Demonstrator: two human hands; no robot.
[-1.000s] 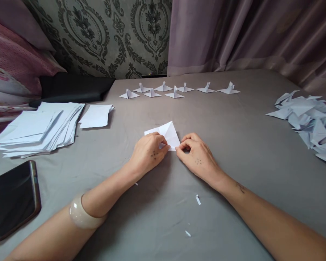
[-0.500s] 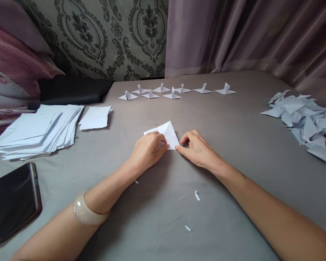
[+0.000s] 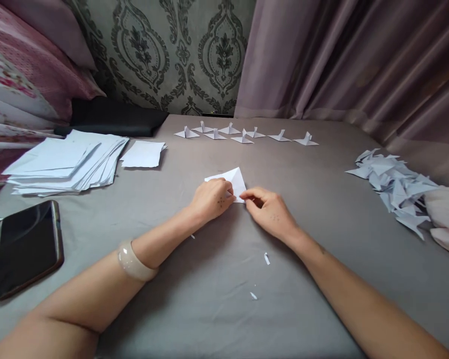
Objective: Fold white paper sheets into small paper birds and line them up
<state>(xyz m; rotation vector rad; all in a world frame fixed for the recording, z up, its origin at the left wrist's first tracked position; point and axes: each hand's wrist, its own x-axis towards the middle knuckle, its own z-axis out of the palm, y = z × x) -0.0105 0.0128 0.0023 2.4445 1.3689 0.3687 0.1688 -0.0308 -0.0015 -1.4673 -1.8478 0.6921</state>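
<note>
A white folded sheet of paper (image 3: 237, 178) lies flat on the grey cloth in the middle, its pointed tip facing away from me. Curled over its left part is my left hand (image 3: 214, 198), with thumb and fingers closed on the paper and hiding much of it. My right hand (image 3: 266, 207) pinches the lower right corner between thumb and index finger. A pale bangle (image 3: 134, 262) circles my left forearm.
Several folded paper birds (image 3: 243, 137) stand in rows at the back. Stacked sheets (image 3: 65, 162) and smaller squares (image 3: 142, 153) lie left, near a phone (image 3: 28, 249). A heap of paper birds (image 3: 394, 182) is at right. Paper scraps (image 3: 267, 259) lie in front.
My right hand's index finger has come down to the thumb at the paper's right corner. My left hand stays on the paper. The camera's view has shifted slightly.
</note>
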